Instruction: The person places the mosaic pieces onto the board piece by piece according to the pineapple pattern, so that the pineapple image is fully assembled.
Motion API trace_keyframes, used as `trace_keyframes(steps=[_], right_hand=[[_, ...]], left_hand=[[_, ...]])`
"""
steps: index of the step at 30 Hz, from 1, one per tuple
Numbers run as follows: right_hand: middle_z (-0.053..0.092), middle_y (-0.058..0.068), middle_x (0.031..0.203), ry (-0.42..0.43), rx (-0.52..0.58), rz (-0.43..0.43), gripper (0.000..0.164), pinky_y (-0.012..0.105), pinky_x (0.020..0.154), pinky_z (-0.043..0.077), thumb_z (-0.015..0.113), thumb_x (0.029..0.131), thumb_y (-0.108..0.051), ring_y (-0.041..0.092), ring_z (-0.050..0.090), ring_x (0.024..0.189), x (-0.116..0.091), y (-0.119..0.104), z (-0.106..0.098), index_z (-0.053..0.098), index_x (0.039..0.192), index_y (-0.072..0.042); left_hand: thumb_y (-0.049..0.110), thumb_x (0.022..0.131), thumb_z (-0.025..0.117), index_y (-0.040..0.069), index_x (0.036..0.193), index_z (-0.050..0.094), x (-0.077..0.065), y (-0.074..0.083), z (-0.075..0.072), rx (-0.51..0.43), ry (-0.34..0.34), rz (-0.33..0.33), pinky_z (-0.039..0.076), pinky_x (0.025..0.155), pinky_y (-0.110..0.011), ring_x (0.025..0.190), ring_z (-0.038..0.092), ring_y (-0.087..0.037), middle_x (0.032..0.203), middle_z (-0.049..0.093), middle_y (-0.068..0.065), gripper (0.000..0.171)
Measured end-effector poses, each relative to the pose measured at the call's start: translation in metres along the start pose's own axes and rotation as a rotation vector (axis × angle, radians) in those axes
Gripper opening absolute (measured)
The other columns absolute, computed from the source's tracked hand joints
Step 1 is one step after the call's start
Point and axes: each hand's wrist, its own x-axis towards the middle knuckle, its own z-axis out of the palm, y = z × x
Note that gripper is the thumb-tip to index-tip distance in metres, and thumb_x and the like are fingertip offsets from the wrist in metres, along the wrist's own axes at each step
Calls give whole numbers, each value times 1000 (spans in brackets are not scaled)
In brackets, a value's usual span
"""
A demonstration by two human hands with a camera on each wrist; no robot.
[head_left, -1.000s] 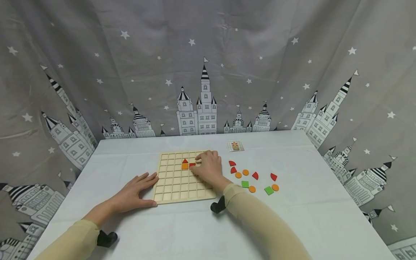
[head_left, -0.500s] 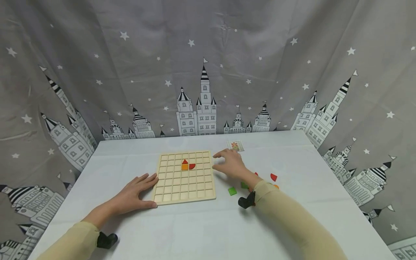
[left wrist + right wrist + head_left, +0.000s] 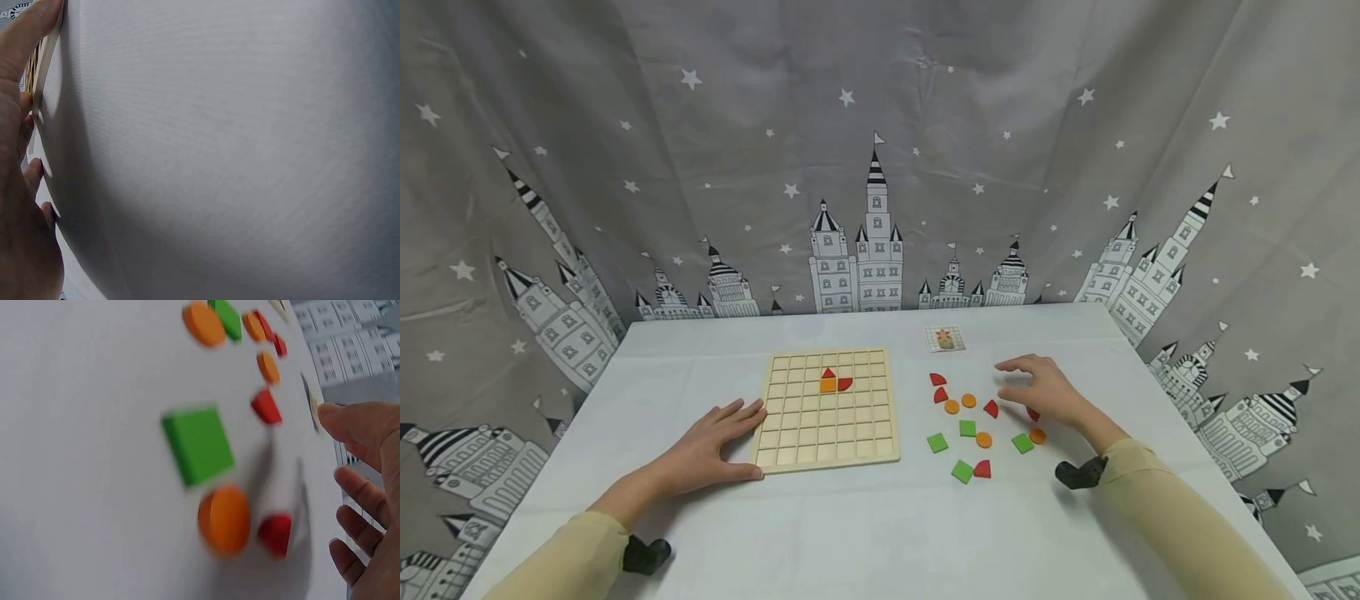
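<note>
My left hand (image 3: pixel 709 446) rests with spread fingers against the left edge of a pale wooden grid board (image 3: pixel 820 454). On the board lie a red triangle (image 3: pixel 828 372), an orange square (image 3: pixel 827 385) and a red quarter-circle (image 3: pixel 845 384), grouped near its upper middle. Over the right side of the table my right hand (image 3: pixel 1041 390) hovers, fingers apart and holding nothing. Under it a red quarter-circle (image 3: pixel 275 534) is partly hidden in the head view; beside that lie an orange disc (image 3: pixel 226 522) and a green square (image 3: pixel 200 447), blurred in the right wrist view.
Loose red, orange and green pieces, such as a green square (image 3: pixel 937 442) and a red quarter-circle (image 3: pixel 982 469), are scattered right of the board. A small patterned card (image 3: pixel 945 337) lies behind them. A grey castle-print curtain (image 3: pixel 730 167) hangs beyond the white table (image 3: pixel 820 533).
My right hand has let go of the red quarter-circle on the board and moved right, past the card, to above the scattered pieces. The left hand stays at the board's edge.
</note>
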Motion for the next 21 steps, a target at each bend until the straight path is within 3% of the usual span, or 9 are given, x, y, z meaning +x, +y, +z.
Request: trace_keyframes(steps=[9, 14, 21], right_hand=[[63, 19, 131, 79, -118, 25, 47, 64, 104, 38, 83, 85, -39, 42, 45, 124, -36, 43, -11, 74, 121, -10], [62, 17, 129, 111, -108, 25, 39, 64, 104, 36, 83, 85, -39, 41, 43, 124, -44, 50, -6, 76, 113, -13], [60, 18, 127, 113, -125, -28, 22, 66, 102, 32, 79, 90, -27, 42, 42, 122, -40, 48, -2, 79, 111, -18]], left_hand=[[67, 79, 77, 8, 156, 43, 1, 2, 0, 8, 5, 20, 12, 119, -68, 151, 19, -46, 164, 34, -13, 103], [68, 78, 77, 10, 157, 42, 1, 0, -1, 7, 1, 16, 11, 120, -67, 152, 18, -44, 165, 33, -11, 104], [68, 78, 77, 9, 157, 43, 2, 1, -1, 4, 1, 13, 11, 120, -68, 151, 18, -45, 164, 33, -12, 104]])
